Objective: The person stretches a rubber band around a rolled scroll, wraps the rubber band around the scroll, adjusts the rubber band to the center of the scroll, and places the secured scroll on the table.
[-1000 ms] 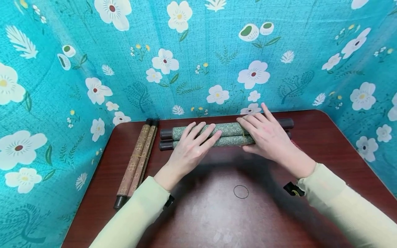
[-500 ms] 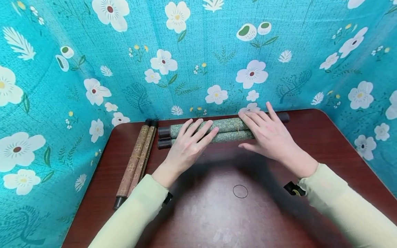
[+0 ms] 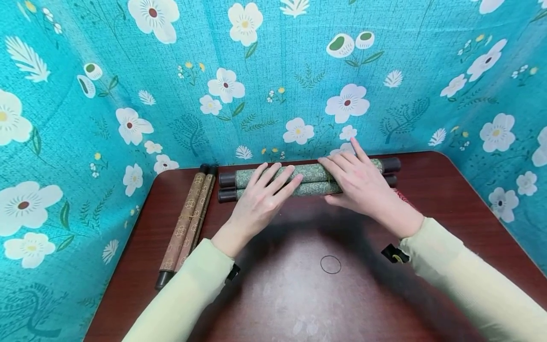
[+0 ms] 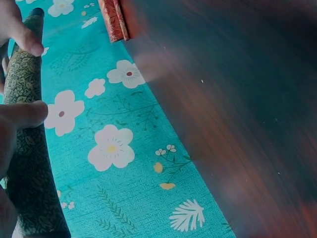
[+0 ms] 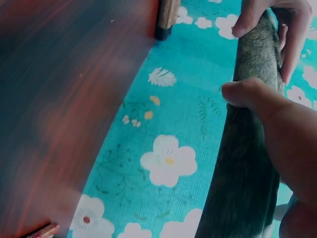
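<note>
A green patterned scroll point(image 3: 314, 188) lies across the back of the table as two side-by-side rolls with dark end caps and a thin yellow cord. My left hand point(image 3: 262, 202) grips its left half, fingers over the top; the thumb point(image 4: 32, 114) presses the near side in the left wrist view. Nearer the right end, my right hand point(image 3: 359, 183) holds both rolls, fingers draped over them and thumb point(image 5: 242, 92) against the near side. The right wrist view shows the green roll point(image 5: 242, 163) close up. My palms hide parts of the rolls.
A brown patterned scroll point(image 3: 183, 228), also in two rolls, lies lengthwise at the table's left. Behind my right wrist a red patterned roll point(image 3: 405, 197) shows partly; the left wrist view has it point(image 4: 113, 22) too. Turquoise floral cloth point(image 3: 273, 71) hangs behind the table point(image 3: 290, 285).
My right hand spread its thumb away from the rolls half a second ago, then shifted left and closed on them again. The green scroll moved slightly left and back. My left hand stayed on it.
</note>
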Demonstrator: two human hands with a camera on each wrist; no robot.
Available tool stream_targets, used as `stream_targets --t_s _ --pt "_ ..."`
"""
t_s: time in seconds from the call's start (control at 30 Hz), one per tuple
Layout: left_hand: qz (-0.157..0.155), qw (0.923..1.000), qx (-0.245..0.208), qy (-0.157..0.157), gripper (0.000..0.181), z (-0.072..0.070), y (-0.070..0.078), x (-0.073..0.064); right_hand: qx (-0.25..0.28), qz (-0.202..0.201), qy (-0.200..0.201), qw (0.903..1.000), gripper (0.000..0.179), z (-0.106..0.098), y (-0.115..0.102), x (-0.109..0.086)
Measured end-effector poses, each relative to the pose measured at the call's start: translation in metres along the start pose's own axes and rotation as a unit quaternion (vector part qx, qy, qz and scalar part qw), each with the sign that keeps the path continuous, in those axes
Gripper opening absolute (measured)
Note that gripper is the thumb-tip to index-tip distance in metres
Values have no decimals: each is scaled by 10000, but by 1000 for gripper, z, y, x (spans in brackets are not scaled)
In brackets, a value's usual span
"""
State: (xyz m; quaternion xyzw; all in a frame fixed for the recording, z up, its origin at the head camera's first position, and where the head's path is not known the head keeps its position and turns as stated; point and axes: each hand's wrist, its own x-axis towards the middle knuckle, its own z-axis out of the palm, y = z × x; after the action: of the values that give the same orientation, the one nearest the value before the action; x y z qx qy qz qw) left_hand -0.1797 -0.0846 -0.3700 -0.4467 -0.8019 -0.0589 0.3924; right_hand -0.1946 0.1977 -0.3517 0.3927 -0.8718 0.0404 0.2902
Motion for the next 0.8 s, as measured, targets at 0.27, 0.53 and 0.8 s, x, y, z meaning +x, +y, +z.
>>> stream_targets --t_s 0.27,0.53,0.8 --pt "34 10000 2 -25 50 0 1 -1 -13 160 -93 9998 107 -2 1 -9" --pt "-1 10000 -79 15 49 -3 1 -2 -70 297 -315 9990 96 -7 6 -10" --pt "-7 10000 -21 -11 46 -6 5 -1 -72 184 -236 9995 95 -7 2 -6"
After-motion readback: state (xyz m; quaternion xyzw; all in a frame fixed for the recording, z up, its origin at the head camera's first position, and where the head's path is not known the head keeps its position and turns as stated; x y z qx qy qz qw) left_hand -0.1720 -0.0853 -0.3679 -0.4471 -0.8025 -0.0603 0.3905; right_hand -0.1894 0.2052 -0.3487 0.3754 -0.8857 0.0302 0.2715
